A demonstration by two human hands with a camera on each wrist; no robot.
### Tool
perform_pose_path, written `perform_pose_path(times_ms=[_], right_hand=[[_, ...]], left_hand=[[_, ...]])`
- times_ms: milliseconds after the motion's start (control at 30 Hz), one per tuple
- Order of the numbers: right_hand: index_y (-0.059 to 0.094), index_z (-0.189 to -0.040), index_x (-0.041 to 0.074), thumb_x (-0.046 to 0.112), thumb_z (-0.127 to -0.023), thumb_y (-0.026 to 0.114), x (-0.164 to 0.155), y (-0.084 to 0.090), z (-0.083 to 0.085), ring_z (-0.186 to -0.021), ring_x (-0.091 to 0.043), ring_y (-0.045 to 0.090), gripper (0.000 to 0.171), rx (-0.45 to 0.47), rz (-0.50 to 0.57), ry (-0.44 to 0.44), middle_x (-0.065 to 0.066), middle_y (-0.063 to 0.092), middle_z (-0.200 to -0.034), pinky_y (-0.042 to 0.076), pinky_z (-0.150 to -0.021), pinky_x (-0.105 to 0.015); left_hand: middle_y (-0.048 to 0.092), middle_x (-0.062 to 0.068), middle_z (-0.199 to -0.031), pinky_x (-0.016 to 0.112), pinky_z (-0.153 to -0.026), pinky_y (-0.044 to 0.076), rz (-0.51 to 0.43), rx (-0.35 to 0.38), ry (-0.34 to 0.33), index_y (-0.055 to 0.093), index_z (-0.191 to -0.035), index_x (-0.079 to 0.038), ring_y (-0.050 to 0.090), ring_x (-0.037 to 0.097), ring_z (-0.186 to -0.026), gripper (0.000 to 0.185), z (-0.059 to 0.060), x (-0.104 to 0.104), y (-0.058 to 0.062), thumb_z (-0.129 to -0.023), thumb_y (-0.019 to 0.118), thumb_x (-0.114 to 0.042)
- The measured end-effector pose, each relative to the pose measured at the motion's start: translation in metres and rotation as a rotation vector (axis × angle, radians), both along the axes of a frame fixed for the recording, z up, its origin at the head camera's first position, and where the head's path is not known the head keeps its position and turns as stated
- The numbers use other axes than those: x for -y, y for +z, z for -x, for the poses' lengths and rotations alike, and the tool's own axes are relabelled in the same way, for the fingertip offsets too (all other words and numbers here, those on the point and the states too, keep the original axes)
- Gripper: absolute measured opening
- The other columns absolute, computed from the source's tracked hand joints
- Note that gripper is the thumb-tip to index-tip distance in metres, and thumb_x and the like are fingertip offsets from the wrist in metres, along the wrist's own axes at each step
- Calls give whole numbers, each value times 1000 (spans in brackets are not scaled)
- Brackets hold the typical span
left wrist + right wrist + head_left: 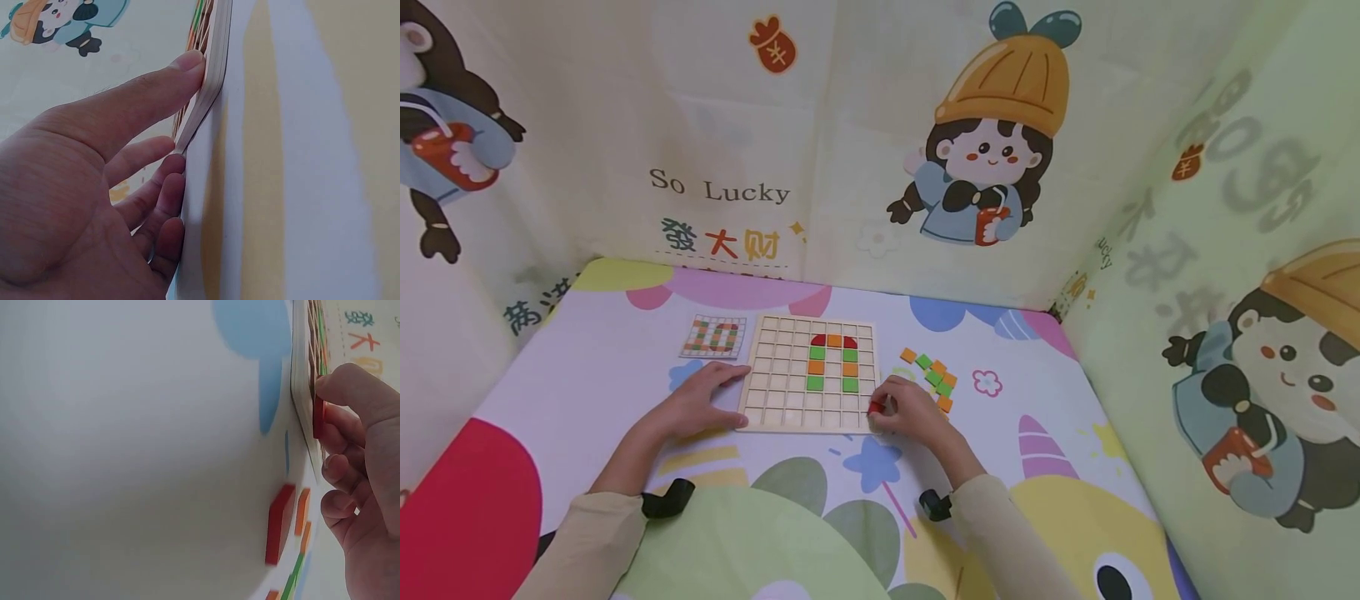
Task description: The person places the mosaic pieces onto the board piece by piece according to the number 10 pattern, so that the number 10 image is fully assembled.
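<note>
A wooden grid board [772, 377] lies flat on the table. Red, orange and green tiles on it form an arch, with a rounded red tile [818, 341] at its top left. My left hand [700, 403] rests at the board's left edge, thumb [187, 60] on the rim near the front corner and fingers spread along the side. Over the board's front right corner, my right hand [913, 410] pinches a red tile [319, 417] between thumb and fingers. Part of that tile is hidden by the fingers.
Loose orange and green tiles [933, 377] lie right of the board, partly behind my right hand. A red tile [280, 525] lies near them. A pattern card [713, 337] sits left of the board. Printed cloth walls [850, 167] stand behind and at both sides.
</note>
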State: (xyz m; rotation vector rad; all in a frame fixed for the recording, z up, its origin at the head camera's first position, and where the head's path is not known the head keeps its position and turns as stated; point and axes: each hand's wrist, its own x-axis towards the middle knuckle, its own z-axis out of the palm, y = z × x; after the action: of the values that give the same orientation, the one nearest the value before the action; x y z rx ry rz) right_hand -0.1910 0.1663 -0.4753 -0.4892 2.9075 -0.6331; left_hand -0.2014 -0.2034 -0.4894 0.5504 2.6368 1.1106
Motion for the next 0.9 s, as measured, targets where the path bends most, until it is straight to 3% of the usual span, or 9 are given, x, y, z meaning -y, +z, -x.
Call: perform_pose_path(times_ms=[233, 467, 667, 900], right_hand=[[71, -104, 20, 31, -85, 72, 18, 0, 5, -84, -10, 52, 22, 17, 10, -1, 8, 60, -96, 47, -70, -21], [73, -111, 19, 28, -89, 70, 25, 1, 7, -91, -12, 56, 24, -21, 42, 64, 4, 65, -107, 51, -81, -25], [75, -110, 19, 21, -88, 71, 28, 1, 9, -98, -12, 59, 22, -28, 58, 98, 4, 66, -108, 53, -89, -28], [77, -106, 20, 20, -87, 72, 33, 1, 12, -100, -12, 59, 20, -41, 44, 130, 5, 66, -106, 53, -90, -29]], left_hand=[[40, 21, -142, 62, -103, 35, -1, 0, 7, 42, -146, -11, 38, 42, -129, 83, -3, 3, 1, -77, 80, -37], [39, 21, -142, 62, -103, 35, 1, 5, 19, 42, -146, -11, 38, 42, -130, 83, -7, 7, 3, -77, 80, -38], [38, 21, -144, 62, -104, 35, 1, -3, 9, 42, -146, -11, 37, 42, -131, 82, -6, 7, 4, -78, 79, -37], [39, 20, -144, 62, -104, 34, -3, -14, -3, 42, -146, -11, 37, 42, -131, 82, -3, 4, 3, -77, 80, -34]])
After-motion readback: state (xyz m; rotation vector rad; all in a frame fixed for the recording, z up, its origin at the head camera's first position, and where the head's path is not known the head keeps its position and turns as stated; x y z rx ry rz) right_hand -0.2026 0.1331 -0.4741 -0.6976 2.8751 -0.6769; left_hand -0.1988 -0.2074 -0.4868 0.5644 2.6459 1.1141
